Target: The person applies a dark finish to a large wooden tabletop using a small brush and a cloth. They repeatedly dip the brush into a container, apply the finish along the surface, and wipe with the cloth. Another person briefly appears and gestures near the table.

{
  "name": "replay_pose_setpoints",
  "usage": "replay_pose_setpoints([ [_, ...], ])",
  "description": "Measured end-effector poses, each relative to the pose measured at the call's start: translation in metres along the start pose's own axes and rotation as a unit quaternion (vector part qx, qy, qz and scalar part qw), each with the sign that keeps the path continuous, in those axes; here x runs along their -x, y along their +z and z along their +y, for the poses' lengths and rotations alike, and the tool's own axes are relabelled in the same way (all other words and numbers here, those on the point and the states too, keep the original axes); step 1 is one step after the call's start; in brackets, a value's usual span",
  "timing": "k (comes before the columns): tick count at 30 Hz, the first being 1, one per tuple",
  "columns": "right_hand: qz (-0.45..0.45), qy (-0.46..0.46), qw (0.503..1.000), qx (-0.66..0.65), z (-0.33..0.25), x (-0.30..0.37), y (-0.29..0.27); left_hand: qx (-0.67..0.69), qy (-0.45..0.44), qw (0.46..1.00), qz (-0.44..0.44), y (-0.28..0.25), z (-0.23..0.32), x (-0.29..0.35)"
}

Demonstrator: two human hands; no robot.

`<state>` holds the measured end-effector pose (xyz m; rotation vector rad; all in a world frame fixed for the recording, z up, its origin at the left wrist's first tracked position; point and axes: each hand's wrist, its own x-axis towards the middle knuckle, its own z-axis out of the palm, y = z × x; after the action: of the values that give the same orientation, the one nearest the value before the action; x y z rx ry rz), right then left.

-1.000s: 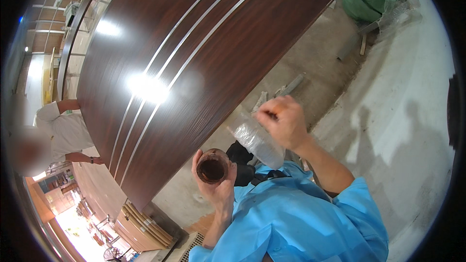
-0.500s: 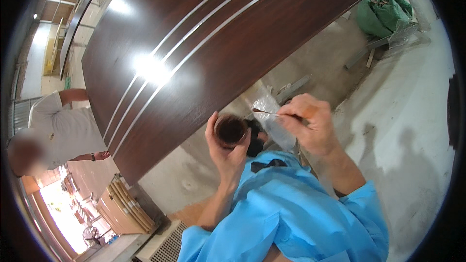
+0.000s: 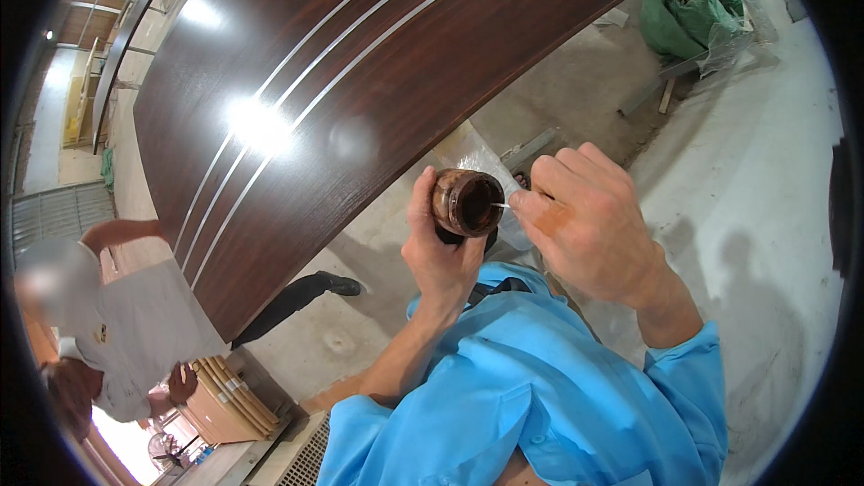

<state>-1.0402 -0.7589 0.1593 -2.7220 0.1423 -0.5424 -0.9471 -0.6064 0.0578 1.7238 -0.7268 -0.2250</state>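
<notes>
My left hand (image 3: 438, 263) is wrapped round a small brown-stained jar (image 3: 447, 202), its mouth tilted toward the right. Dark brown stuff coats the inside. Between the fingertips of my right hand (image 3: 589, 220) is a thin white stick (image 3: 499, 205). Its far end goes into the jar's mouth, so the tip is hidden. Beyond both hands lies a large dark brown wooden panel (image 3: 396, 94) with three pale stripes and a glossy surface; neither hand touches it.
At the left, a person in a white shirt (image 3: 148, 315) stands by the panel, with another person's head and hand below. A green sack (image 3: 688, 18) sits on the floor at the upper right, near plastic wrap (image 3: 727, 49). Stacked boards (image 3: 225, 400) stand lower left.
The stick, earlier held apart with its brown tip showing, now dips into the jar. The jar has moved right and tilted toward my right hand. A second person has appeared at the left.
</notes>
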Motion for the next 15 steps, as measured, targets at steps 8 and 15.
replay_pose_setpoints([
  [8, -0.013, 0.027, 0.999, 0.016, -0.006, 0.007, -0.006, -0.029, 0.059, 0.998, 0.021, 0.002, 0.002, -0.003],
  [15, -0.003, 0.078, 0.997, 0.01, -0.01, 0.024, -0.007, -0.035, 0.053, 0.997, -0.047, 0.002, 0.004, 0.003],
])
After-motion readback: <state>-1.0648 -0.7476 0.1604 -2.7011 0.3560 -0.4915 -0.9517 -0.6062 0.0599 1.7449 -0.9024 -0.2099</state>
